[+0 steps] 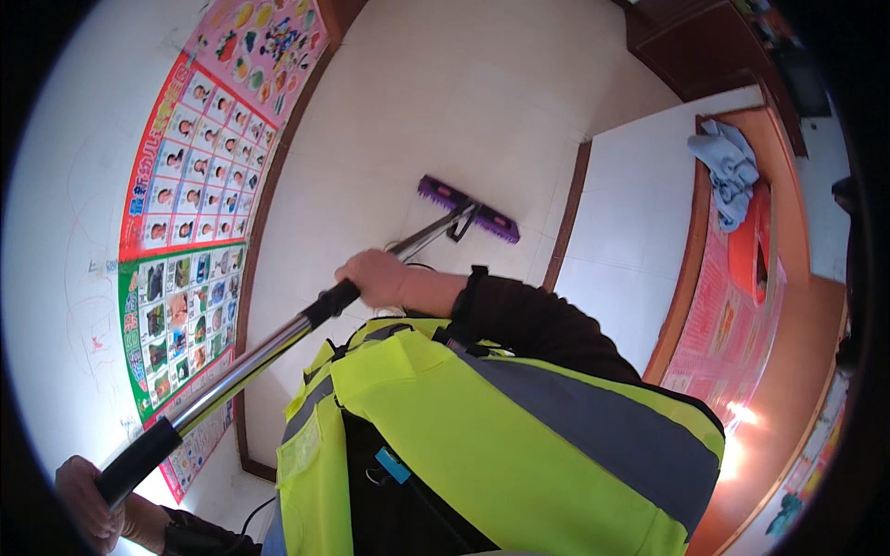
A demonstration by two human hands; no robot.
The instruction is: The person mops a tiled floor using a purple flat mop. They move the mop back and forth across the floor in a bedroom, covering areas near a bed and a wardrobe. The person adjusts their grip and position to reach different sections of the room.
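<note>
A flat mop with a long silver pole point(246, 372) slants across the view, from the lower left up to the middle. Its wide head point(470, 209), dark on top with a purple fringe, rests on the pale tiled floor. My left hand point(90, 505) is closed around the black grip at the pole's upper end. Farther down, my right hand point(378, 280) wraps the pole near a black collar point(332, 301), its fingers partly hidden.
Colourful picture posters point(190, 167) cover the white wall at left. To the right stands a brown-edged cabinet point(630, 199); its top bears a grey-blue cloth point(728, 167) and a red-orange container point(746, 250). Dark brown furniture point(709, 46) stands at the far right.
</note>
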